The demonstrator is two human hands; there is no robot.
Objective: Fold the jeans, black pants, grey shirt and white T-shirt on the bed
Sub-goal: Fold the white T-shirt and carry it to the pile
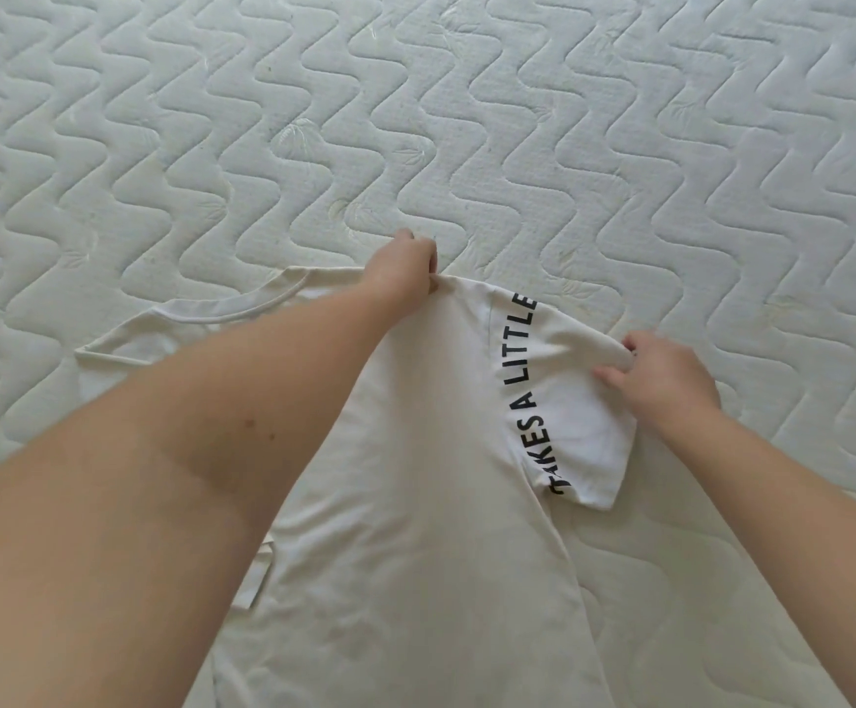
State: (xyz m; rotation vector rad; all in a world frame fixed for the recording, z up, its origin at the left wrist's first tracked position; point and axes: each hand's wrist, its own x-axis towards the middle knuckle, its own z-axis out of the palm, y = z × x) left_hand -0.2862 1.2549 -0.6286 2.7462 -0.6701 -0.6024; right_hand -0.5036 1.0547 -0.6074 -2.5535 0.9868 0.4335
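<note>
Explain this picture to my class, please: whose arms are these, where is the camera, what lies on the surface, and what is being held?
There is no machine here. A person wears one camera on the head, looking forward and down, so both bare arms reach into the picture from below. The surface is a bed with a white quilted cover in a wavy pattern. On it lies a white T-shirt, collar pointing away from the person, with one side folded over so that black lettering shows, reading in part "TAKES A LITTLE". The left hand pinches the cloth at the shoulder, beside the collar. The right hand grips the sleeve with curled fingers. The jeans, black pants and grey shirt are not in the picture.
</note>
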